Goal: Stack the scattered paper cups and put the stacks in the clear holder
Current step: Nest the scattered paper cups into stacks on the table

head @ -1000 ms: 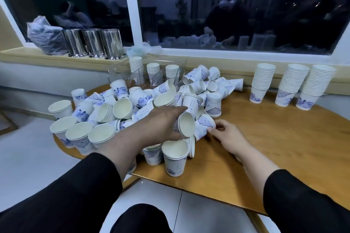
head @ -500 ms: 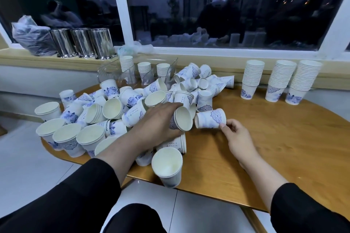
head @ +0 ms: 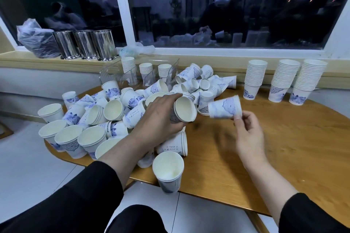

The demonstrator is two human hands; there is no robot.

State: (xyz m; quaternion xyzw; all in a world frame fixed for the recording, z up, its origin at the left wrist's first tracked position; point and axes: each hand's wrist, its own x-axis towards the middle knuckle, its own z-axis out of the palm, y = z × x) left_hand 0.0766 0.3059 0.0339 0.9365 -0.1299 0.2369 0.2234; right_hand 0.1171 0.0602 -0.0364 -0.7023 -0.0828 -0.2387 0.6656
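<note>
A person at a round wooden table (head: 284, 147) works through a heap of blue-patterned paper cups (head: 113, 108), both hands busy at once. The left hand (head: 161, 117) curls around a short nested stack (head: 184, 109) held on its side, open mouth turned toward the right hand and slightly toward the camera — apparently presented that way to receive the next cup. The right hand (head: 248, 134) pinches a single cup (head: 225, 108) by its rim between thumb and fingertips; the cup lies roughly horizontal in the air just above the tabletop, its narrow base pointing left at the stack's mouth and its long axis nearly in line with it. The two are near but not touching, and the cup is blurred.

At the back of the table, against the window ledge, stands the clear holder (head: 132, 77) with three short stacks upright in it. To the right, three tall finished stacks (head: 284, 79) stand upright on the table, well apart from the heap — seemingly waiting their turn. Three steel canisters (head: 85, 44) and a plastic bag (head: 36, 39) sit on the ledge. Most cups remain loose, so the job looks far from done.
</note>
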